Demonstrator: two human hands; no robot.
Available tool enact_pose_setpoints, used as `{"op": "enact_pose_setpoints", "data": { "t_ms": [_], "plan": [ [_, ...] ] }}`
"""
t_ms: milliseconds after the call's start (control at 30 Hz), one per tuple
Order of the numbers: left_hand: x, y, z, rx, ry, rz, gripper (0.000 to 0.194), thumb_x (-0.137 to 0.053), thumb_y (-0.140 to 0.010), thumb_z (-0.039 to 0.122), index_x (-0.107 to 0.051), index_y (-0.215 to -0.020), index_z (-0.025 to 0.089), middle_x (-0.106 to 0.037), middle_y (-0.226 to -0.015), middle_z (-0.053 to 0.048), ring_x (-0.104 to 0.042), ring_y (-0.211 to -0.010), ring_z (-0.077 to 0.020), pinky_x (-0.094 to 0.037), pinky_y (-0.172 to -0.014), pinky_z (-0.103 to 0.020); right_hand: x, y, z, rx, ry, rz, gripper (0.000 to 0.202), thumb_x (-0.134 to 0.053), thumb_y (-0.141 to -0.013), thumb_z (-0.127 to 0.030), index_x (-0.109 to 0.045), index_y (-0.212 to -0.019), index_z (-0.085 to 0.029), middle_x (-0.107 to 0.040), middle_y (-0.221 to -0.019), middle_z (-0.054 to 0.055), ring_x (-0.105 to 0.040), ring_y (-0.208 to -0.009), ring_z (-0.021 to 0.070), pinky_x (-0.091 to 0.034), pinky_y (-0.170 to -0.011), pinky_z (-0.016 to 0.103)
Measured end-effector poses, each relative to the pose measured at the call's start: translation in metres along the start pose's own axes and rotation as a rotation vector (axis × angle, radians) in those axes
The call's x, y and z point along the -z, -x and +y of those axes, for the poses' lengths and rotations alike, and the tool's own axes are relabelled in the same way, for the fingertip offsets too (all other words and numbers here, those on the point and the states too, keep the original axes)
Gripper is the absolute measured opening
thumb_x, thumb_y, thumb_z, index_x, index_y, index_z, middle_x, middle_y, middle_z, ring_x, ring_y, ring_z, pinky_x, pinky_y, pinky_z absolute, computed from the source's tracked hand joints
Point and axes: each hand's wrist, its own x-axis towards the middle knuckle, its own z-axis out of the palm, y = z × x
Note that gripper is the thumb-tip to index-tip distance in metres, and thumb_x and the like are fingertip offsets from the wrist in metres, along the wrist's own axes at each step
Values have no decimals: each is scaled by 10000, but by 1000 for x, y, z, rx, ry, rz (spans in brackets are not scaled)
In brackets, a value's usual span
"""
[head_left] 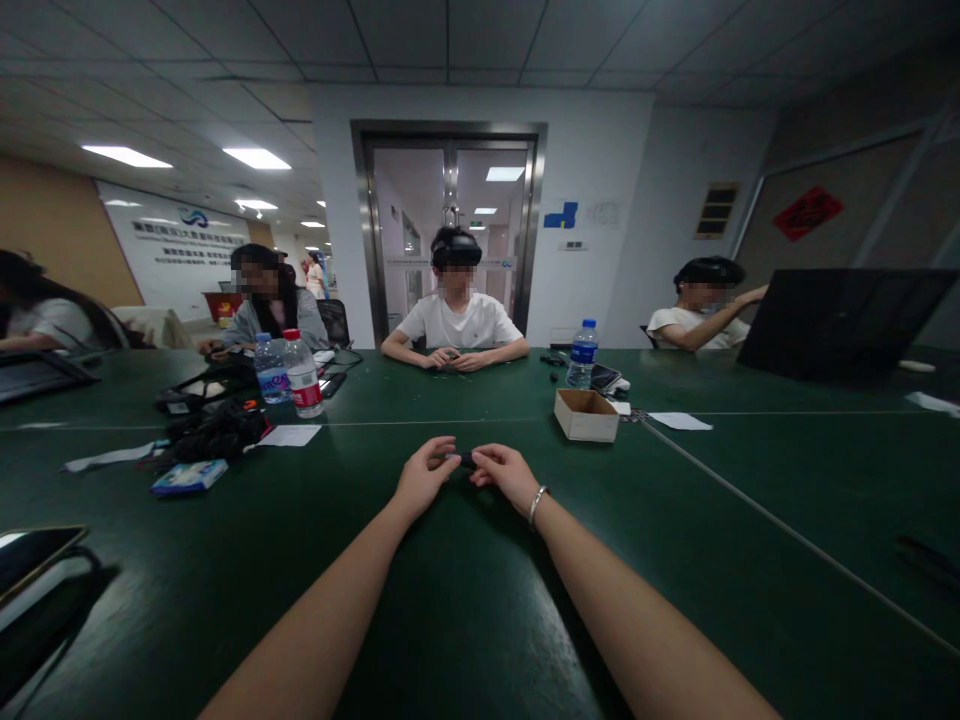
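Judging from this one view, the work is mid-handling: one piece is up in the fingers and not set down, and how much is left cannot be told. Going left to right, the left hand (426, 477), nearer than the box and to its left, has thumb and fingers nearly closed at one end of a small dark object (466, 461); that grip is partly hidden. The object lies between the two hands, left of the box and a little nearer, too small to identify. The right hand (510, 472), closer to the box, pinches the other end, fingertips together.

Counted left to right across the green surface (472, 610): well left of the box (587, 428), one phone-like device (37, 560), one blue-and-white packet (189, 477), one dark tangle of cables (214, 432), one white sheet (291, 436) and two bottles, the blue-capped one (271, 370) beside the red-capped one (304, 378). There is one box, open-topped, and one small object in hand. Just beyond the box stands a third bottle (583, 355); near its right side lies a second sheet (680, 421); well right and beyond is one large black screen (847, 320). Four other people sit around: two left of the box, one beyond it to the left, one beyond it to the right.
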Motion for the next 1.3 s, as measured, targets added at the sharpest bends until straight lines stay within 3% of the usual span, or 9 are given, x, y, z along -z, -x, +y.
{"op": "enact_pose_setpoints", "data": {
  "t_ms": [100, 200, 367, 500, 700, 900, 1067, 1200, 1300],
  "plan": [
    [0, 0, 1, 116, -41, 47, 379, -570, -771, 422, -563, -1040, 155, -632, -928, -100, -619, -695, -160, -472, -535, -233, -1, 1, -1, -11, 14, 7, 147, -674, -777, -179, -592, -861, -91, -631, -587, 33, -622, -516, 109, -506, -464, 141],
    [1, 1, 1, 90, -104, 16, 307, -536, -786, 422, -596, -887, 138, -623, -763, -63, -593, -649, -144, -437, -504, -207, -1, 1, -2, -16, 31, 7, 137, -675, -777, -170, -595, -856, -93, -632, -584, 33, -621, -512, 108, -507, -462, 141],
    [3, 2, 2, -27, -73, -26, 365, -644, -710, 351, -568, -1020, 175, -611, -985, -80, -599, -773, -156, -472, -593, -228, -1, -1, 0, -4, 17, 12, 148, -688, -768, -187, -593, -841, -101, -632, -589, 34, -619, -508, 114, -508, -461, 150],
    [2, 2, 3, 116, -124, 3, 367, -538, -774, 459, -582, -936, 132, -624, -824, -82, -596, -689, -160, -453, -552, -242, -1, 0, 0, -7, 36, -2, 128, -672, -781, -178, -601, -853, -100, -635, -613, 35, -625, -527, 115, -515, -472, 155],
    [2, 2, 1, -26, -122, -44, 380, -621, -716, 394, -566, -1027, 182, -603, -971, -70, -582, -793, -162, -452, -587, -228, 0, 0, 0, -9, 28, -4, 141, -670, -783, -191, -595, -857, -97, -630, -597, 34, -620, -521, 111, -508, -477, 152],
    [2, 1, -1, 80, -191, -61, 398, -479, -788, 507, -598, -877, 138, -599, -721, -47, -554, -641, -146, -408, -521, -225, 0, 0, -1, -3, 41, -1, 184, -706, -747, -203, -597, -846, -94, -628, -599, 31, -619, -520, 116, -505, -476, 161],
    [1, 2, 1, -3, -127, -62, 396, -596, -732, 403, -552, -1056, 180, -598, -940, -67, -569, -754, -154, -424, -547, -211, -1, 1, -2, -9, 27, -1, 144, -687, -759, -180, -597, -836, -98, -626, -598, 26, -616, -511, 108, -503, -468, 152],
    [1, 2, 2, 94, -184, -52, 370, -504, -783, 479, -597, -908, 144, -615, -787, -64, -565, -691, -161, -414, -535, -227, 0, 1, -2, 9, 38, -16, 131, -681, -757, -166, -603, -838, -99, -630, -613, 24, -619, -524, 108, -507, -475, 155],
    [2, 3, 2, 10, -180, -78, 323, -567, -754, 426, -599, -944, 167, -622, -876, -64, -566, -738, -157, -420, -569, -223, 0, 1, -1, 9, 34, -12, 136, -689, -751, -168, -605, -835, -102, -635, -624, 29, -620, -524, 110, -511, -478, 161]
  ]
}}
